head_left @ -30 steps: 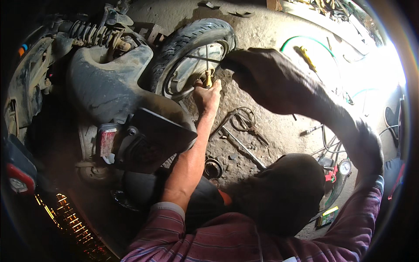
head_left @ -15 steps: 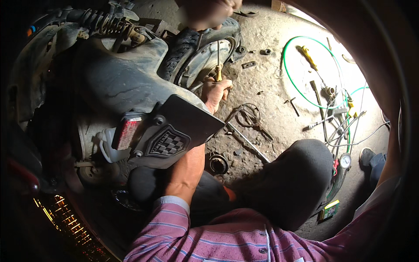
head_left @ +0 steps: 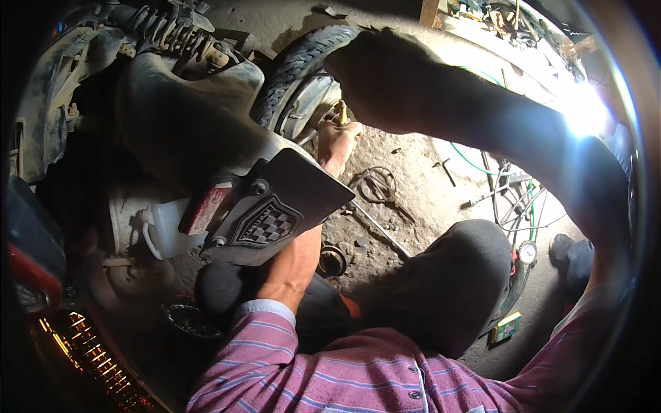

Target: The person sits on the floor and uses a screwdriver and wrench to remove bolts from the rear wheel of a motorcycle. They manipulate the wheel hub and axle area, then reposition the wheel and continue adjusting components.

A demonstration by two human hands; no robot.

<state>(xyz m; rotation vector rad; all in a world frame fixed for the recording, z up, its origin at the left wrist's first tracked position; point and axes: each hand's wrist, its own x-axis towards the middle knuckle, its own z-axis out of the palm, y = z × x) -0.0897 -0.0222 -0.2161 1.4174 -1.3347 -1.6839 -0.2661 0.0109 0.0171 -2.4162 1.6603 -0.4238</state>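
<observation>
My left hand [head_left: 335, 148] grips the yellow handle [head_left: 342, 114] of a tool, probably a screwdriver, at the rim of a scooter wheel [head_left: 286, 89]. My right hand [head_left: 365, 79] is in shadow over the upper right part of this wheel; its fingers and anything they hold are too dark to make out. A dusty scooter fender [head_left: 165, 110] lies left of the wheel, with a black plate bearing a checkered emblem [head_left: 265, 224] and a red reflector [head_left: 210, 206] above my left forearm.
On the rough floor lie loose cables [head_left: 379, 182], a long metal bar [head_left: 382, 230], a dark ring part [head_left: 332, 260], a pressure gauge [head_left: 527, 251] and a small box [head_left: 504, 329]. A spring shock [head_left: 179, 41] is upper left. Another person's foot [head_left: 563, 251] is at the right.
Half a second ago a blurred hand was at the top edge; now my right arm stretches across to the wheel, as a second ago. My left hand stays on the yellow handle.
</observation>
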